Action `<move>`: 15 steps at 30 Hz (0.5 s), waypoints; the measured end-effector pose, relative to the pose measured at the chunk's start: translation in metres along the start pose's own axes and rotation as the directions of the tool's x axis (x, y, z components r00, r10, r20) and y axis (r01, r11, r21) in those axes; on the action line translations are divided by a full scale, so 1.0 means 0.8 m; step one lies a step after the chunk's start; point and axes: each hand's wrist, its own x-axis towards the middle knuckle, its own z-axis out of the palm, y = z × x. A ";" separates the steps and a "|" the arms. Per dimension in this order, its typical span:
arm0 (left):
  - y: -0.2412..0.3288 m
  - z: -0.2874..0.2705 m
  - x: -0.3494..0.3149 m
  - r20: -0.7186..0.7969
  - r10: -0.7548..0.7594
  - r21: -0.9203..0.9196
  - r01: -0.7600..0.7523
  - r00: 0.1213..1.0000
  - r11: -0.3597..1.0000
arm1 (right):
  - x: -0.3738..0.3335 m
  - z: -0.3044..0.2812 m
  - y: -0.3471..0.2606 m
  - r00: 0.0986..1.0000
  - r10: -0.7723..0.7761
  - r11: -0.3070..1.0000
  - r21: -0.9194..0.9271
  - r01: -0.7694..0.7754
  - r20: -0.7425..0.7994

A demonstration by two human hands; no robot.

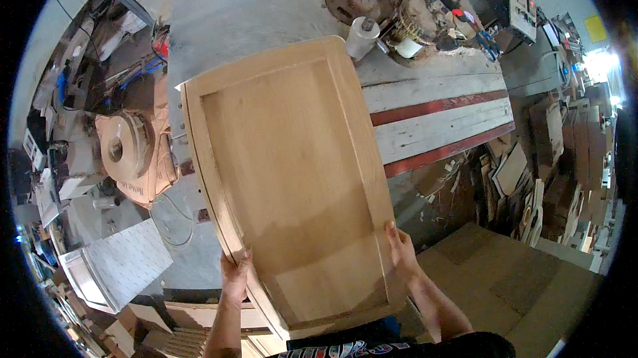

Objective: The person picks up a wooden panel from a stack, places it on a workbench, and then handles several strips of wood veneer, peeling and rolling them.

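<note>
A large wooden cabinet door (292,158) with a recessed centre panel is held in front of me, its far end over the grey worktable (232,12). My left hand (236,275) grips its left edge near the lower end, thumb on the face. On the opposite edge, my right hand (401,250) holds it the same way, thumb on top. The fingers of both hands are partly hidden beneath the door. Just beyond its far right corner stands a whitish translucent bottle (362,37).
Tools and dusty clutter (425,19) crowd the table's far right. A roll of edge banding (126,147) lies on brown paper at the left. Wood offcuts (508,172) lean at the right, above a large brown board (492,278). A white panel (119,261) sits lower left.
</note>
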 end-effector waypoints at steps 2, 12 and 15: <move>-0.002 0.004 0.004 0.063 -0.129 -0.125 0.136 0.990 0.983 | 0.027 -0.037 0.010 0.995 0.076 0.994 -0.085 -0.070 0.071; 0.032 0.102 0.009 0.015 -0.163 -0.353 0.158 0.987 0.922 | 0.050 -0.111 -0.045 0.988 -0.148 0.880 -0.451 0.149 0.038; 0.041 0.145 -0.010 -0.014 -0.196 -0.394 0.175 0.981 0.902 | 0.039 -0.124 -0.062 0.960 -0.273 0.746 -0.643 0.173 -0.059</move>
